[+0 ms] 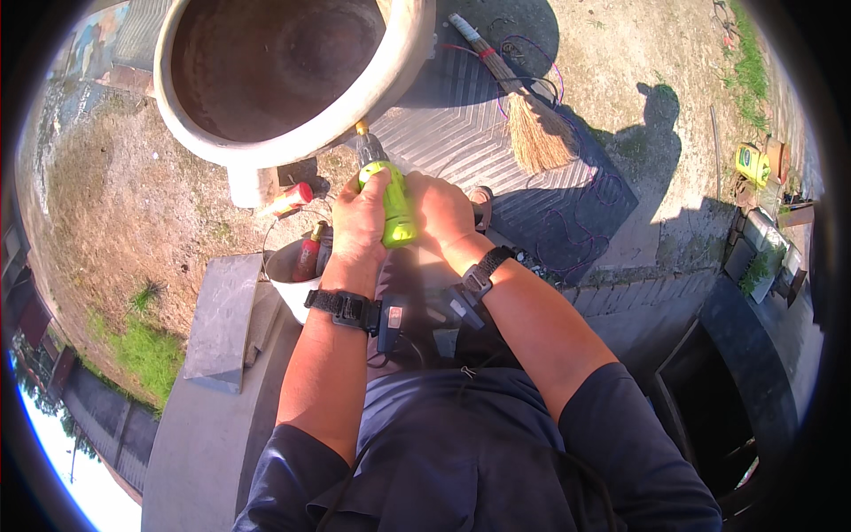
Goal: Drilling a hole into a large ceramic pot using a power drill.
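A: What's nearest?
B: Both wrists wear dark straps (347,310); beyond them, the left hand (355,217) is clamped around a lime-green power tool (399,223), thumb over its top.
A: And the right hand (442,211)?
B: It's against the tool's right side. Its fingers are mostly hidden, so I can't tell what they close on.
A: Where does the tool point?
B: Away from the body, its tip at the outside of a big pale pot (239,153), below the rim. I can't tell if they touch.
A: Around that?
B: A white bucket (289,297) left of the left hand, with a red-bodied object (307,261) in it. Farther out, a straw broom (538,135) lies partly on a ridged sheet (443,146).
A: Farthest?
B: A yellow container (752,165), well off right.
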The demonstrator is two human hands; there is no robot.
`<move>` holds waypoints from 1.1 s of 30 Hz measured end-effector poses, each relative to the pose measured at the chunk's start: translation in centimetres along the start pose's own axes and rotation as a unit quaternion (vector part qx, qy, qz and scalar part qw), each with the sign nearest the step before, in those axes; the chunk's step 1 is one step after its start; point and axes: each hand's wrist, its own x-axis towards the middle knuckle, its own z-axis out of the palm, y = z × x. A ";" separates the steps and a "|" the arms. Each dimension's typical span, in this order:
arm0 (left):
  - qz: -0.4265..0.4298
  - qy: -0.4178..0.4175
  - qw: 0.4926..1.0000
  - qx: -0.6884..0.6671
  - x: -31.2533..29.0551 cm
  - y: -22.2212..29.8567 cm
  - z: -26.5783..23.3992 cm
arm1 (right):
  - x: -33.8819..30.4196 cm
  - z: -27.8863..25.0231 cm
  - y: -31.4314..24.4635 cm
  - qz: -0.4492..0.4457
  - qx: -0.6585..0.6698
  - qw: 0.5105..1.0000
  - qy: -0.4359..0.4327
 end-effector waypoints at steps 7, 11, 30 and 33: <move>0.005 0.004 1.000 0.004 0.0 0.0 0.1 | 0.0 -0.2 -0.2 0.000 0.003 1.000 0.000; 0.001 -0.005 1.000 0.005 0.0 0.1 0.0 | 0.0 0.0 -0.1 0.003 0.000 1.000 -0.002; -0.003 0.001 1.000 -0.001 -0.1 0.1 0.1 | -0.1 -1.0 -0.5 0.008 0.017 0.999 -0.032; -0.001 0.004 1.000 -0.005 -0.1 0.1 0.0 | 0.0 -1.0 -0.7 0.010 0.014 0.999 -0.042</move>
